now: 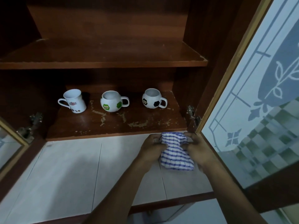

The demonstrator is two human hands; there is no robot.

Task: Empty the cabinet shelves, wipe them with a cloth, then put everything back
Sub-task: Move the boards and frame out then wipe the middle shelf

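Note:
A blue-and-white striped cloth (175,152) hangs bunched between both hands, just below the front edge of the lower wooden shelf (113,125). My left hand (151,147) grips its left side and my right hand (197,146) grips its right side. Three white mugs stand upright at the back of that shelf: a tall printed mug (73,101) on the left, a round mug with green patches (111,101) in the middle, and a round mug with black patches (152,98) on the right. The upper shelf (103,54) holds nothing.
The open cabinet door (252,101) with frosted patterned glass stands close on the right, beside my right hand. Another door's edge (11,143) shows at the left. A white tiled counter (72,175) lies below the shelf. Metal hinges sit at both cabinet sides.

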